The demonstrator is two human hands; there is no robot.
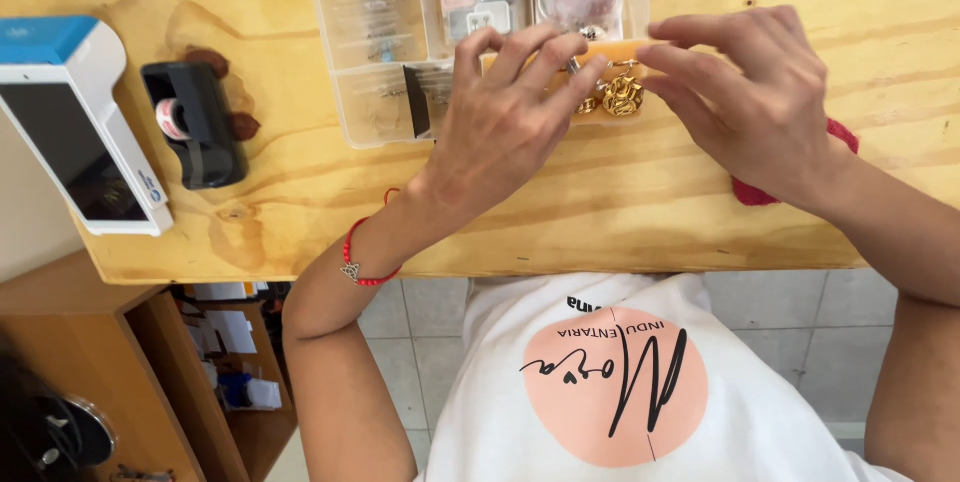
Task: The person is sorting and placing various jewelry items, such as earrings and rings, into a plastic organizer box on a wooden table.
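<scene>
bright, even daylight | soft shadows under hands (pixel 620 112) | sharp focus | slight edge distortion

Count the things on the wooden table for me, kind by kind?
Clear compartment box: 1
Black tape dispenser: 1
White card reader: 1
Orange card with gold charms: 1, under both hands
Red cloth: 1
Total: 5

A small jewellery shop counter, probably.

Left of the left hand (pixel 505 127) sit a card payment terminal (pixel 80 127) and tape dispenser (pixel 195 124); beyond it, a clear compartment box (pixel 400 42) of trinkets.
</scene>
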